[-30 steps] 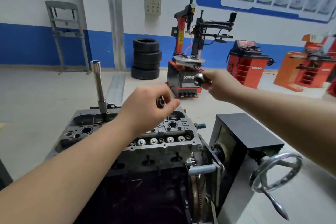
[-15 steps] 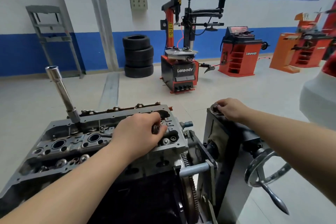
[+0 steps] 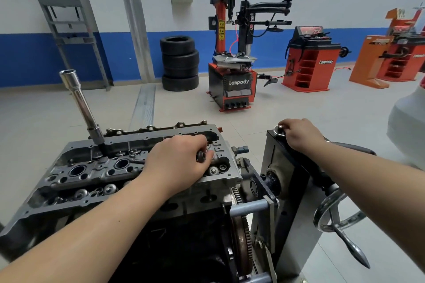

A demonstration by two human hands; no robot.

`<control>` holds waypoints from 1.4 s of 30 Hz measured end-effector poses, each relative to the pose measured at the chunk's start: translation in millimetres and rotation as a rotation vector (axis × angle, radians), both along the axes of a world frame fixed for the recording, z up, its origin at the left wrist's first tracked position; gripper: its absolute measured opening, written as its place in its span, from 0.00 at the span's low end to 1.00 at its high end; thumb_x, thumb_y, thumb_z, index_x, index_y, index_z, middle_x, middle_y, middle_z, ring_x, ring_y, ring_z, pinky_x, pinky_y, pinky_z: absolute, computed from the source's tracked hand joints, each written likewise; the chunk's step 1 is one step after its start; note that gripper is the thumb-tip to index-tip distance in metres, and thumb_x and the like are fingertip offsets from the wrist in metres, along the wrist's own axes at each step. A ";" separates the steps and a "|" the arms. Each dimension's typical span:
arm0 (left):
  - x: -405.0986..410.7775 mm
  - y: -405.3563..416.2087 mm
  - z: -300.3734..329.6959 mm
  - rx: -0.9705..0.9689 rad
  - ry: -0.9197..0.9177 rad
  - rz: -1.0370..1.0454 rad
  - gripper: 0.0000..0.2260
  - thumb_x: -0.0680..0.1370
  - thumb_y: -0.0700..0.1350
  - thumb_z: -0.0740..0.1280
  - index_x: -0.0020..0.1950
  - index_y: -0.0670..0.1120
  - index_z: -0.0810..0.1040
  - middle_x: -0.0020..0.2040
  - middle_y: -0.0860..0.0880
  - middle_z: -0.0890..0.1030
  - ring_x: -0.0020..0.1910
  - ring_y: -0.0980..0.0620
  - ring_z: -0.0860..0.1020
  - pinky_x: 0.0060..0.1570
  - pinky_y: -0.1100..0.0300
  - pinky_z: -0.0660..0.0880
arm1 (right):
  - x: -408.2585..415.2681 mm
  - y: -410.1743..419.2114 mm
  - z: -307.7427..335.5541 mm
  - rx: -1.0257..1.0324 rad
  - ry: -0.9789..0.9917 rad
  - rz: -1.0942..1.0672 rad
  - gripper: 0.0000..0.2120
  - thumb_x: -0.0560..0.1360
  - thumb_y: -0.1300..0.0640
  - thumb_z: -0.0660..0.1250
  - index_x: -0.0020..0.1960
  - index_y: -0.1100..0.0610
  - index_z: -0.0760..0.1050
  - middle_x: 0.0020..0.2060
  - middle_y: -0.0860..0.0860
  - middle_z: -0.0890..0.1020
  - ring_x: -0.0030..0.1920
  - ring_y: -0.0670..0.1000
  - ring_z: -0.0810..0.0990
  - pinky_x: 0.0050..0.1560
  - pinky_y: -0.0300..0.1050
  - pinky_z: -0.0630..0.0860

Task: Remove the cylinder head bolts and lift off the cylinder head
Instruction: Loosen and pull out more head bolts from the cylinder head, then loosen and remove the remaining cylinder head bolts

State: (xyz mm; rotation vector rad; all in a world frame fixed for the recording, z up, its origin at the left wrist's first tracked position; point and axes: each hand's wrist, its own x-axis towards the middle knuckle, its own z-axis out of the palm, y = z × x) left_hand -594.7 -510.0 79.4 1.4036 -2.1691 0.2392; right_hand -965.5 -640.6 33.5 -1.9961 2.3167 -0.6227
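Cylinder head point(image 3: 110, 167), seated on the engine stand point(image 3: 287, 190); a bolt point(image 3: 202, 156) is pinched by the left hand point(image 3: 177, 161) near its right end. A shiny part point(image 3: 279, 130) is gripped by the right hand point(image 3: 301, 134) at the stand's top edge, whence it could be knocked off.

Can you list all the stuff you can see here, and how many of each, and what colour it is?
cylinder head: 1, grey metal, on the engine stand, front left
socket extension: 1, shiny silver, standing tilted in the head's far left side
bolt: 1, dark, pinched at the head's right end
stand box: 1, black and grey, right of the head
handwheel: 1, silver, on the stand's right
tyres: 1 stack, black, by the blue wall
tyre changer: 1, red and black, behind
left hand: 1, pinching the bolt
right hand: 1, on a shiny piece atop the box
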 end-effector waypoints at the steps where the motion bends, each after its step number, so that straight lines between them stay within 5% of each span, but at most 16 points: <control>1: -0.1 0.2 0.0 -0.006 -0.004 0.001 0.11 0.80 0.62 0.64 0.44 0.56 0.73 0.37 0.58 0.78 0.38 0.51 0.77 0.34 0.58 0.68 | -0.4 -1.7 -1.0 0.004 -0.004 0.006 0.19 0.85 0.54 0.54 0.70 0.46 0.77 0.62 0.56 0.78 0.67 0.62 0.72 0.64 0.57 0.73; 7: -0.1 0.1 0.3 -0.015 -0.003 -0.004 0.11 0.80 0.61 0.64 0.44 0.56 0.73 0.37 0.58 0.77 0.38 0.52 0.76 0.34 0.58 0.68 | 4.2 -1.5 -8.4 -0.053 0.089 -0.063 0.11 0.83 0.55 0.56 0.59 0.54 0.75 0.55 0.57 0.79 0.54 0.61 0.76 0.49 0.53 0.71; 13: 2.1 1.8 2.0 -0.011 0.042 -0.022 0.11 0.80 0.61 0.65 0.44 0.56 0.72 0.36 0.58 0.77 0.39 0.51 0.77 0.36 0.56 0.75 | 16.3 18.5 5.4 -0.064 0.121 -0.037 0.18 0.82 0.58 0.56 0.71 0.56 0.73 0.65 0.57 0.79 0.64 0.62 0.74 0.62 0.57 0.73; 20: 6.2 16.6 16.0 -0.059 0.253 -0.204 0.09 0.80 0.51 0.72 0.43 0.49 0.79 0.33 0.56 0.76 0.34 0.55 0.76 0.36 0.54 0.76 | 143.7 118.9 55.2 -0.662 -0.138 0.484 0.12 0.77 0.62 0.64 0.58 0.56 0.81 0.50 0.49 0.84 0.52 0.51 0.80 0.54 0.51 0.77; 23: 11.4 40.3 34.7 -0.021 0.626 -0.289 0.07 0.79 0.45 0.74 0.43 0.45 0.81 0.34 0.51 0.79 0.34 0.51 0.78 0.37 0.53 0.77 | 212.1 173.2 67.2 -0.615 -0.460 0.670 0.17 0.77 0.57 0.66 0.66 0.49 0.76 0.53 0.42 0.82 0.53 0.45 0.80 0.55 0.46 0.78; 25: 22.3 61.1 52.4 0.092 1.099 -0.372 0.04 0.78 0.42 0.73 0.45 0.42 0.81 0.32 0.46 0.78 0.30 0.46 0.78 0.35 0.53 0.80 | 252.5 203.2 73.2 -0.408 -0.677 0.811 0.29 0.77 0.54 0.68 0.76 0.42 0.66 0.56 0.41 0.81 0.58 0.45 0.82 0.58 0.43 0.80; 27: 44.8 83.9 68.0 0.199 1.504 -0.447 0.06 0.78 0.45 0.71 0.45 0.44 0.78 0.31 0.46 0.72 0.24 0.48 0.69 0.27 0.56 0.71 | 289.6 225.2 74.8 -0.186 -0.834 0.881 0.37 0.76 0.45 0.70 0.80 0.37 0.57 0.59 0.40 0.81 0.61 0.44 0.81 0.61 0.44 0.79; 29: 76.1 105.9 76.1 0.248 1.774 -0.436 0.08 0.79 0.48 0.70 0.44 0.46 0.76 0.33 0.49 0.70 0.25 0.52 0.65 0.26 0.59 0.66 | 324.8 240.4 72.6 -0.065 -0.875 0.888 0.31 0.75 0.37 0.68 0.76 0.35 0.64 0.59 0.38 0.82 0.59 0.39 0.81 0.60 0.39 0.78; 32: 127.7 142.3 71.3 0.191 1.993 -0.404 0.05 0.79 0.43 0.68 0.43 0.47 0.77 0.34 0.48 0.69 0.27 0.52 0.65 0.26 0.60 0.68 | 377.1 257.0 71.2 -0.041 -0.835 0.955 0.10 0.81 0.44 0.65 0.61 0.40 0.75 0.43 0.39 0.84 0.41 0.39 0.82 0.44 0.36 0.78; 35: 185.3 181.1 53.0 0.085 2.002 -0.339 0.09 0.80 0.35 0.65 0.58 0.46 0.73 0.39 0.45 0.75 0.36 0.47 0.76 0.40 0.54 0.77 | 436.1 273.7 69.9 0.024 -0.782 1.031 0.08 0.83 0.48 0.63 0.47 0.44 0.78 0.34 0.43 0.82 0.34 0.42 0.77 0.38 0.41 0.73; 38: 250.5 224.9 32.6 0.020 1.832 -0.109 0.06 0.79 0.36 0.68 0.55 0.43 0.75 0.42 0.44 0.78 0.45 0.44 0.78 0.52 0.48 0.74 | 495.8 296.1 58.1 0.243 -0.799 1.073 0.14 0.82 0.45 0.62 0.43 0.51 0.77 0.30 0.46 0.78 0.31 0.46 0.73 0.37 0.47 0.69; 42: 347.8 293.3 9.8 0.126 1.568 0.354 0.16 0.73 0.43 0.79 0.57 0.43 0.79 0.44 0.45 0.80 0.37 0.49 0.77 0.36 0.56 0.73 | 570.1 322.1 43.3 0.379 -0.634 1.168 0.16 0.84 0.47 0.62 0.42 0.54 0.77 0.29 0.46 0.77 0.28 0.43 0.72 0.30 0.39 0.69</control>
